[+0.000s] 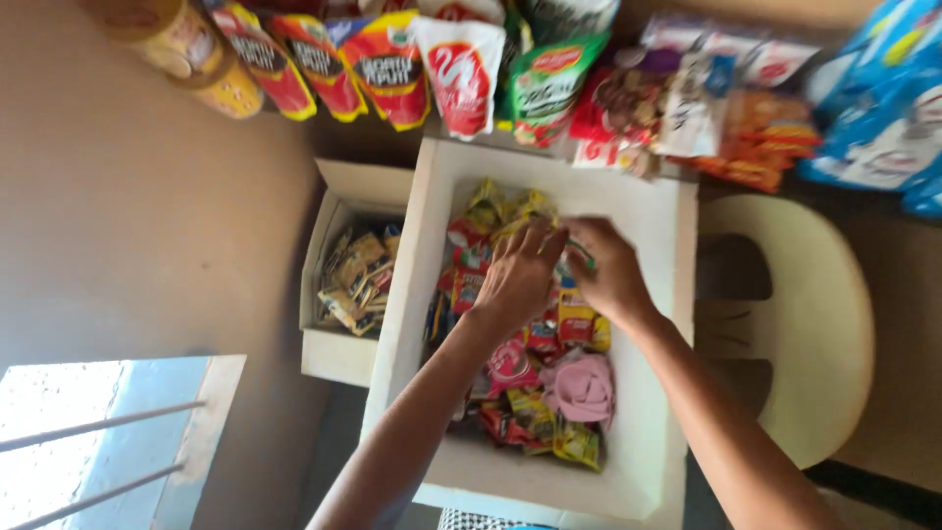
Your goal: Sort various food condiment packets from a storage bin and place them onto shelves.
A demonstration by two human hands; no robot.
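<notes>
Both hands meet over the far half of the large white box [422,294], left hand [515,275] and right hand [608,270] touching, fingers curled onto a small green-edged sachet [579,257] between them, though the pinch itself is blurred.

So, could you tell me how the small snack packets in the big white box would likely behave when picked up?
The snack packets look thin and crinkled, so probably light and floppy. Heaped loosely in the white box, they may well slide over each other. The left hand and right hand meet over the heap; their grip is unclear.
</notes>
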